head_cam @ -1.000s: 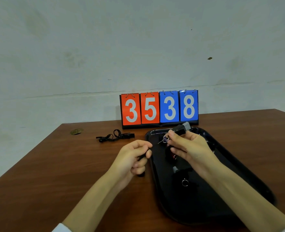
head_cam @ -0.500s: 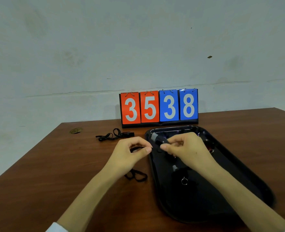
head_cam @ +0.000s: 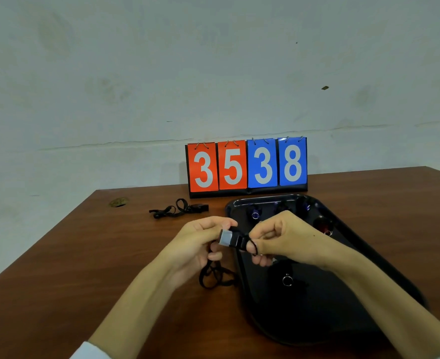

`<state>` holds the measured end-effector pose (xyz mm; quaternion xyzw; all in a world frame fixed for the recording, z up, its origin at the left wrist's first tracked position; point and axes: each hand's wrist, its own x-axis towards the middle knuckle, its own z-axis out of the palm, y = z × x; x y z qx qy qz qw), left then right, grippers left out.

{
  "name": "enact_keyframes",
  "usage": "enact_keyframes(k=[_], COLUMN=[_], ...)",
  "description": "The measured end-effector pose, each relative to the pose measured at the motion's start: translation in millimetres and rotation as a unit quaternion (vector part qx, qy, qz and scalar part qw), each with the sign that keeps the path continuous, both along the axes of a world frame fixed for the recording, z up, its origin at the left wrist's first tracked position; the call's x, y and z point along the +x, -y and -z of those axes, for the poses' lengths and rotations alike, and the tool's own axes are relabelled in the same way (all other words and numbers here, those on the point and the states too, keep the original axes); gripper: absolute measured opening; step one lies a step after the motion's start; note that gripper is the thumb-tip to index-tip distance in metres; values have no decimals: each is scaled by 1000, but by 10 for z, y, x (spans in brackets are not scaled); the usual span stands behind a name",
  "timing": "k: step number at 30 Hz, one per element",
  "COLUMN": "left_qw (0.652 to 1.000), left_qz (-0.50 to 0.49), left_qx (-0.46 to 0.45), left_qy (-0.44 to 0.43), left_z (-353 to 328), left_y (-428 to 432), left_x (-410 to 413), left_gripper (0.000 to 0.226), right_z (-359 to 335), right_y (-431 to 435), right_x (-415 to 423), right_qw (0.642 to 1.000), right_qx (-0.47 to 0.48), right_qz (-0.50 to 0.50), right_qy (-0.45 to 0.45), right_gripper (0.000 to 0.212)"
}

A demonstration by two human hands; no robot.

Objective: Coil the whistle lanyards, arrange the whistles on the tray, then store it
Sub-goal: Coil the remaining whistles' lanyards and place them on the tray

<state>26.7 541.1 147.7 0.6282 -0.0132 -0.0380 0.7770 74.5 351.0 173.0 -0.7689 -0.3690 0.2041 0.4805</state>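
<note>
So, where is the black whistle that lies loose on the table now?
In the head view the black whistle with its tangled lanyard lies on the brown wooden table, left of the black plastic tray and near the red-and-blue scoreboard.

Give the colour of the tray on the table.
The tray is glossy black, seen best in the head view.
</note>
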Motion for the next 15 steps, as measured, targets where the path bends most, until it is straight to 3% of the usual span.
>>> enact_keyframes(k=[4, 9, 12, 15], left_qw=[1000, 994, 987, 971], left_qz=[26, 55, 15, -32], left_qx=[6, 92, 159, 225], left_qy=[-1, 10, 33, 76], left_z=[23, 29, 24, -15], left_y=[71, 156, 201, 208], left_x=[-28, -59, -50, -44], left_gripper=[23, 24, 27, 21], right_z=[2, 42, 94, 144], right_y=[-18, -43, -41, -28], right_x=[-24, 6, 43, 55], right_qw=[994, 966, 937, 910], right_qx=[95, 174, 125, 32], right_qz=[52, 187, 302, 346], right_qy=[4, 29, 124, 226], right_gripper=[7, 4, 5, 10])
